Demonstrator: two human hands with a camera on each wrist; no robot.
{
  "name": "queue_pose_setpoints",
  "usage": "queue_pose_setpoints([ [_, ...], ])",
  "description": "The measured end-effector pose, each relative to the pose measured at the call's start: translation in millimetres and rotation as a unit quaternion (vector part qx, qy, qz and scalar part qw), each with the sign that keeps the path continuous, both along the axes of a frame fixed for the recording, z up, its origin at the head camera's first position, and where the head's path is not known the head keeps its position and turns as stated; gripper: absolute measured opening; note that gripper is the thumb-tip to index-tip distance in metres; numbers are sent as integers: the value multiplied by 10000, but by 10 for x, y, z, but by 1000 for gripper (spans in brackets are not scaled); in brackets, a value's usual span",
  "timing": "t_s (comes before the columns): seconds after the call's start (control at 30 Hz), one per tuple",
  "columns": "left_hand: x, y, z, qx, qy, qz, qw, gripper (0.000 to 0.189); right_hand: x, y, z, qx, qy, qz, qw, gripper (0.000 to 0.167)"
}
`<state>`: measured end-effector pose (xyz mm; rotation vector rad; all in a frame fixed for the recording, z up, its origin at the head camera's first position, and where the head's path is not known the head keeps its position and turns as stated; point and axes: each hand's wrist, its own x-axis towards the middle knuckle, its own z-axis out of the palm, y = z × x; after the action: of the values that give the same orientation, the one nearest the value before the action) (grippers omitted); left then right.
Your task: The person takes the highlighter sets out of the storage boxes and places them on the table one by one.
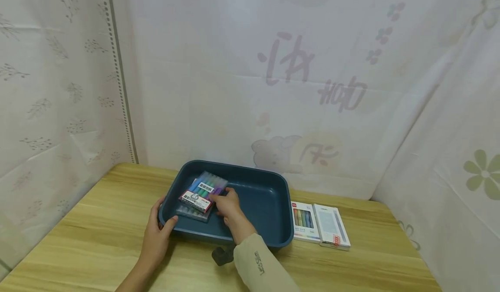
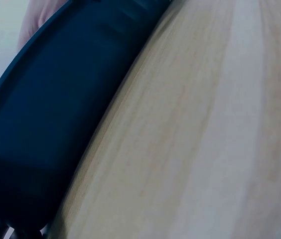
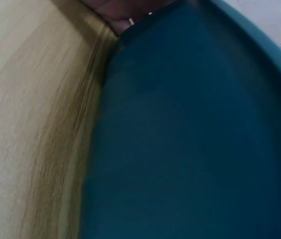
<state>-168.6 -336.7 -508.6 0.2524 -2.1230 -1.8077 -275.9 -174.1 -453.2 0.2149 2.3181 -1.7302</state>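
Head view: left hand is gripping, likely steadying, a blue rectangular tray's near-left corner; right hand is pinching a clear-plastic marker pack.

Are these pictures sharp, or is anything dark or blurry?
Head view: fairly even light, blue bin reasonably crisp; left wrist view: the bin dark, the table pale and soft; right wrist view: the bin blurred, wood grain clearer beside it.

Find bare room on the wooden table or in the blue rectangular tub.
Bare: the table between left hand and leaf-print curtain; the tub right of the right hand. Crowded: tub's left half, with clear plastic pen packs.
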Motion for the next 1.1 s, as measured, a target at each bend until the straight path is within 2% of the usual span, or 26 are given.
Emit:
queue_pose_setpoints([
  [0.17,3,-4,1,-2,17,10,10000,67,-20,-14,-7,200,41,-60,9998,65],
  [0.43,14,-14,-6,30,26,-50,10000,67,-49,-21,-53,132,88,-170,9997,63],
  [0.63,5,-4,-13,-47,23,-12,10000,67,-57,3,-79,-111,73,-123,9998,62],
  [1.1,2,-11,-5,-97,-60,-18,9999,66,-50,32,-30,-931,-354,-87,9950,63],
])
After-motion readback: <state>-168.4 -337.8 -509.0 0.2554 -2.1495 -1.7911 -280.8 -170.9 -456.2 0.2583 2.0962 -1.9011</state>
